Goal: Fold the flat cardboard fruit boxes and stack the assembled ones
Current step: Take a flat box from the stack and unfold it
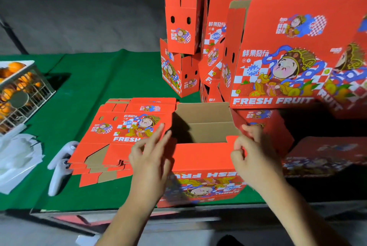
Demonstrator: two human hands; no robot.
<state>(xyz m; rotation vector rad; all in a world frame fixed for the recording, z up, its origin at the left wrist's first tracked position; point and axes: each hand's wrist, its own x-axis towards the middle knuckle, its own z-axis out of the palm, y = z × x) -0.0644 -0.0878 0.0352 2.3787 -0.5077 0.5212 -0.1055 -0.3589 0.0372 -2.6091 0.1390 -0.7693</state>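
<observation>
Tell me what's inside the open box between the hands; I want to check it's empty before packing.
Inside the open box only bare brown cardboard walls and a fold line show. The near wall and left hand cover the lower floor, so that part cannot be checked.

**Printed card outside, raw brown card inside**

The open box (202, 146) I am working on is corrugated cardboard: brown and matt inside, red with a smooth printed face outside. The flat blanks (119, 136) to its left show the same red print, with raw brown card at their cut flaps. The assembled boxes (278, 53) far right have that same printed skin. The table cover (103, 78) looks like matt green felt-like cloth. The far-left basket (27, 94) is pale coated wire. The near-left bags (17, 158) are thin whitish plastic, and the controllers (59, 168) smooth white plastic.
</observation>
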